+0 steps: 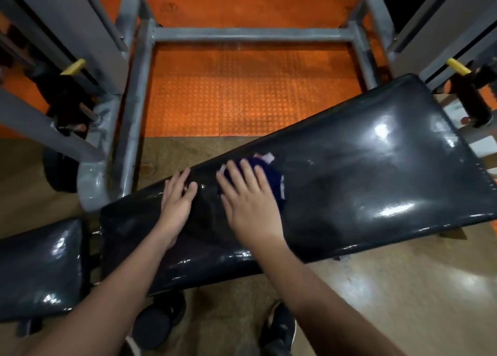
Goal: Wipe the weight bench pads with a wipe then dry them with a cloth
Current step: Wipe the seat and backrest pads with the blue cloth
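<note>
The right hand (250, 202) presses a crumpled dark-blue cloth (271, 178) flat-fingered onto the long, glossy black vinyl bench pad (376, 173). The left hand (177, 199) rests open-palmed beside it, holding nothing, above studded orange rubber flooring (242, 92).

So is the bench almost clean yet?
Partly. The long pad shines wet at its far end, so that part looks wiped. The right hand is pressing a dark blue cloth flat mid-pad while the left hand rests beside it. The near end and the small seat pad remain, though it shines too.
</note>
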The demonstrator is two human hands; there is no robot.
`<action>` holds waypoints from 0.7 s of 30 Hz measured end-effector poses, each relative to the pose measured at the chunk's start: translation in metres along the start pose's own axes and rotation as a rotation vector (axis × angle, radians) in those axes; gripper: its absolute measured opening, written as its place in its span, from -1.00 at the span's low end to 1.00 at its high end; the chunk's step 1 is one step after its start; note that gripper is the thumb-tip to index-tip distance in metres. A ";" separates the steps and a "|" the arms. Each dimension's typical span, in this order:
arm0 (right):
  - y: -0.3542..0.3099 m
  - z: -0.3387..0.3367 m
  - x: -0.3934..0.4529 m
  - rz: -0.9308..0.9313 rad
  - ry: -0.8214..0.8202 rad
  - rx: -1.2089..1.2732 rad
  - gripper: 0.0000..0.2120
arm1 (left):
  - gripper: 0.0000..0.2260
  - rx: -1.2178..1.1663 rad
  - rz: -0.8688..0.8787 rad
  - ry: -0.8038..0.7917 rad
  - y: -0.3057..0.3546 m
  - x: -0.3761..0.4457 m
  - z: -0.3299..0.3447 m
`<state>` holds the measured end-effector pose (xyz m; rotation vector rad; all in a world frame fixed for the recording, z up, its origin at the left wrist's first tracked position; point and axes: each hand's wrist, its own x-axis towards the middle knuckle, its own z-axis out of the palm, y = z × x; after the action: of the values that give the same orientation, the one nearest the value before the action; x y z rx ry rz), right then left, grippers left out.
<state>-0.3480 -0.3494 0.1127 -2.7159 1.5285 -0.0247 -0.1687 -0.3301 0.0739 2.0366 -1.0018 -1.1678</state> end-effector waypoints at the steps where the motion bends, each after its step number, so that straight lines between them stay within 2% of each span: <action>1: -0.012 0.006 -0.015 -0.060 -0.027 -0.001 -0.47 | -0.57 -0.043 0.012 0.001 -0.004 -0.002 -0.005; 4: -0.029 0.018 -0.039 -0.174 -0.058 0.049 -0.44 | -0.62 0.055 0.086 0.090 -0.016 -0.016 -0.017; 6: -0.039 0.021 -0.040 -0.134 -0.004 0.154 -0.54 | -0.71 0.081 0.157 0.167 -0.023 -0.032 -0.023; 7: -0.046 0.021 -0.038 -0.085 0.032 0.264 -0.62 | -0.74 0.056 0.177 0.185 -0.026 -0.040 -0.026; 9: -0.063 0.009 -0.027 0.031 0.023 0.609 -0.66 | -0.80 -0.042 0.137 0.155 -0.032 -0.053 -0.034; 11: -0.083 -0.005 -0.014 0.189 -0.072 0.979 -0.68 | -0.81 -0.168 0.043 0.079 -0.038 -0.062 -0.043; 16: -0.125 -0.017 0.012 0.572 -0.322 1.683 -0.68 | -0.59 -0.466 -0.205 -0.038 -0.039 -0.075 -0.083; 19: -0.138 -0.023 0.014 0.774 -0.508 1.903 -0.60 | -0.71 -0.511 -0.222 -0.134 -0.039 -0.086 -0.112; 21: -0.148 -0.027 0.012 0.793 -0.598 1.999 -0.46 | -0.78 -0.524 -0.215 -0.114 -0.042 -0.094 -0.127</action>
<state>-0.2164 -0.2832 0.1438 -0.4632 1.0279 -0.3919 -0.0736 -0.2151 0.1408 1.6934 -0.4596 -1.4880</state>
